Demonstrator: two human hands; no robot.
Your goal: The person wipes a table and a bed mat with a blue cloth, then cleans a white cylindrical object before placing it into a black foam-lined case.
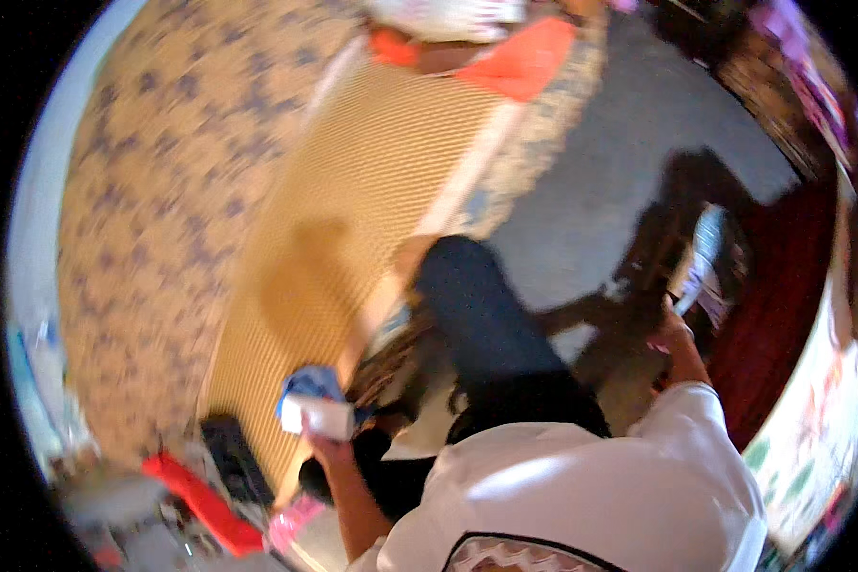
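My left hand [327, 449] grips a white box-like object [320, 416] at the lower left. Just beyond that object is a crumpled blue item [316, 383], perhaps cloth; whether I hold this too is unclear. At the right, my right hand [676, 333] has hold of a long, bluish-white item [703, 247], blurred, possibly a plastic packet. My dark-trousered knee [472, 307] lies between the two hands, above a ribbed yellow mat [372, 164] and a grey floor [600, 136].
A brown mat with dark spots [179, 186] covers the left side. White fabric [447, 18] and an orange-red piece [522, 61] lie at the far end. Near my left are a black oblong object [236, 457], a long red object [204, 504] and a pink item [294, 520]. A dark red surface [772, 307] borders the right.
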